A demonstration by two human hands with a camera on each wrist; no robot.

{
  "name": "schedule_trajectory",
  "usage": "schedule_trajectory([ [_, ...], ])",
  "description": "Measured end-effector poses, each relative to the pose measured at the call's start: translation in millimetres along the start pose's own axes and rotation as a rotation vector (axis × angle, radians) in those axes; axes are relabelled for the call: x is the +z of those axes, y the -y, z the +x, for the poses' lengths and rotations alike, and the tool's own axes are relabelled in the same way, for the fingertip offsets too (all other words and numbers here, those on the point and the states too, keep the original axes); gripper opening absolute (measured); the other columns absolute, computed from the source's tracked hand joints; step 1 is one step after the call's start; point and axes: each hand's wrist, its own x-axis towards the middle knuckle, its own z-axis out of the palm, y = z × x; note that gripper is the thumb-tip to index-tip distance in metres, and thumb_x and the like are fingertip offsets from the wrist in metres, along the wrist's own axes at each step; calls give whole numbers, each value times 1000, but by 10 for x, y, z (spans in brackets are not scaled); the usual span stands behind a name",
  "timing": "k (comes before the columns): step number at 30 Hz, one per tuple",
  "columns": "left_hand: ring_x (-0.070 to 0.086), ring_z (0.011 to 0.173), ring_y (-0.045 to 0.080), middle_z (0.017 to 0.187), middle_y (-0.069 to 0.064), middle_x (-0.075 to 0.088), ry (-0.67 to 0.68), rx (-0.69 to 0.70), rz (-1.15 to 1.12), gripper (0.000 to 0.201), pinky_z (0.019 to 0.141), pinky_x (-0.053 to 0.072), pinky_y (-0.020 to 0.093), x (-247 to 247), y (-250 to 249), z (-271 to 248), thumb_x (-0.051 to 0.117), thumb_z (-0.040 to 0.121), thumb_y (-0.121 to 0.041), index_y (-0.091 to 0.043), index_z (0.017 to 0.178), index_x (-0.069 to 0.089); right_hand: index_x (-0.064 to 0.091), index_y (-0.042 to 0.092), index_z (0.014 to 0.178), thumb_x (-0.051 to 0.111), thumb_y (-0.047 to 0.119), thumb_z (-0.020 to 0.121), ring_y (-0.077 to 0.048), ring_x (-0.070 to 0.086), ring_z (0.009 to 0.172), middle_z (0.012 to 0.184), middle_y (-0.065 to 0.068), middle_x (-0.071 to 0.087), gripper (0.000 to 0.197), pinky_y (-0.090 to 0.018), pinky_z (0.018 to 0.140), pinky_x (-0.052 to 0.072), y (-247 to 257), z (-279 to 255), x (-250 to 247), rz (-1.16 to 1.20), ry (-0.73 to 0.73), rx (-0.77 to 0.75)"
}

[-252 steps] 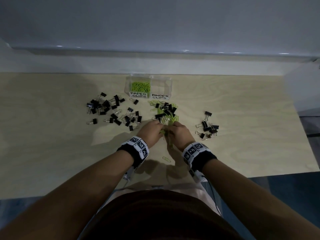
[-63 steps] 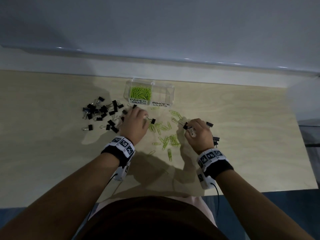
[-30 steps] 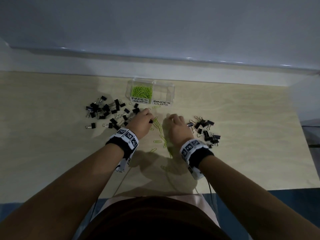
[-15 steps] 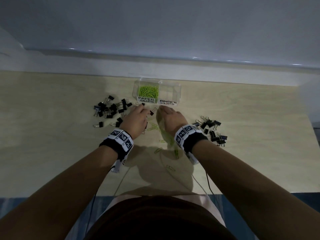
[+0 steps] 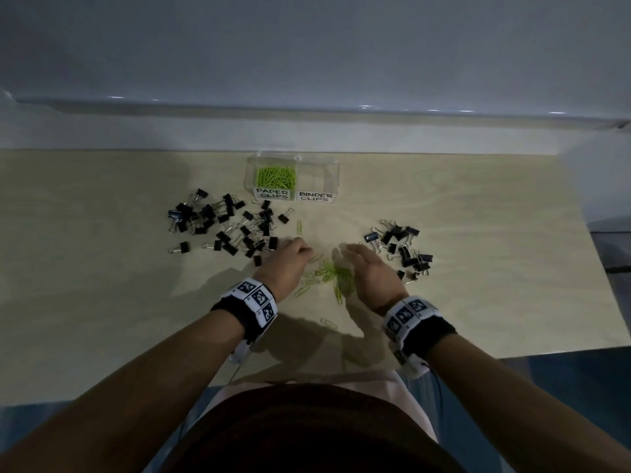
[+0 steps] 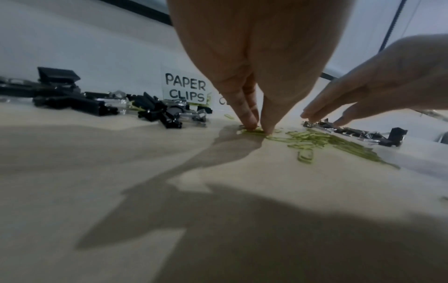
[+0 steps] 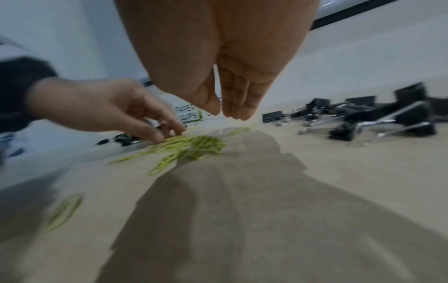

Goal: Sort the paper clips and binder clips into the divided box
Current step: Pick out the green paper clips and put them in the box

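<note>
Between two dark heaps, near the table point(image 5: 102, 302) front: loose green paper clips point(image 5: 333, 273), bunched and too tangled to count. Left hand point(image 5: 286, 264) down on the heap's left edge, fingertips point(image 6: 249, 122) and thumb pressed together on a clip or two in the left wrist view; whether anything is truly pinched cannot be told. Right hand point(image 5: 370, 273) above the heap's right side, fingers straight and together, relaxed, grasping nothing in the right wrist view.

Probably best done by raking: both hands drawn inward, clips herded into one tight pile, then scooped rather than picked singly. Worth keeping clear of the binder clips point(image 5: 225, 227) on the left and the smaller group of binder clips point(image 5: 401, 247) on the right, lest wire handles snag and ride along.

Counts: one divided box point(image 5: 336, 172) at the far middle, two compartments. "PAPER CLIPS" side on the left already holding a green pile; "BINDER CLIPS" side on the right apparently bare. Dozens of binder clips on the left, well over a dozen on the right. Strays: one green clip point(image 5: 299, 227) farther off, one point(image 5: 328, 323) nearer.
</note>
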Motion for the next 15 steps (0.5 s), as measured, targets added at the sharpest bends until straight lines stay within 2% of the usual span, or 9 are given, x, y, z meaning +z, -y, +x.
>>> schedule_trajectory([
  [2, 42, 115, 29, 123, 12, 48, -68, 52, -16, 40, 92, 47, 43, 15, 2, -29, 46, 87, 3, -5, 125, 52, 51, 8, 128, 49, -4, 84, -32, 55, 111, 132, -12, 50, 45, -45, 82, 55, -67, 62, -12, 0, -79, 110],
  [4, 36, 123, 30, 133, 13, 42, -120, 15, -10, 51, 98, 45, 42, -38, 0, 4, 45, 83, 10, -3, 132, 46, 54, 4, 124, 53, -5, 82, -35, 51, 114, 128, -15, 52, 43, -48, 82, 54, -52, 94, 26, -33, -57, 130],
  [6, 26, 132, 31, 146, 11, 28, -116, -43, 31, 59, 105, 40, 40, -123, -17, 92, 42, 83, 12, -3, 139, 34, 54, 6, 124, 59, 0, 79, -33, 46, 118, 131, -13, 50, 46, -47, 83, 54, 17, 80, 81, -50, 2, 116],
  [8, 20, 135, 31, 151, 10, 20, -68, -66, 80, 60, 108, 35, 39, -184, -46, 178, 42, 84, 12, -3, 141, 29, 57, 8, 121, 63, 5, 76, -34, 51, 113, 127, -15, 54, 45, -43, 80, 56, 115, 23, 116, -23, -5, 31],
  [10, 19, 136, 30, 150, 10, 22, -8, -31, 137, 57, 109, 35, 40, -192, -54, 209, 43, 83, 10, -2, 138, 33, 60, 4, 117, 62, 11, 77, -36, 59, 102, 119, -18, 61, 41, -40, 76, 56, 200, -57, 142, 33, -48, -100],
  [11, 20, 136, 29, 149, 10, 25, 7, -3, 140, 56, 108, 36, 41, -179, -47, 194, 44, 83, 9, -3, 137, 35, 62, 3, 116, 56, 16, 79, -35, 61, 99, 116, -18, 63, 40, -38, 76, 55, 207, -98, 143, 61, -79, -149],
  [13, 27, 133, 26, 145, 8, 33, 20, 81, 118, 52, 107, 38, 39, -155, -19, 102, 46, 85, 5, -6, 135, 40, 62, 6, 117, 48, 26, 81, -32, 61, 100, 117, -14, 63, 44, -36, 78, 55, 152, -173, 102, 105, -100, -165],
  [15, 33, 130, 24, 143, 6, 39, 27, 169, 64, 48, 107, 38, 39, -138, 34, -45, 50, 90, -9, -9, 137, 40, 57, 15, 123, 60, 34, 79, -29, 55, 104, 121, -9, 58, 48, -42, 81, 55, 52, -253, 49, 109, -94, -108],
])
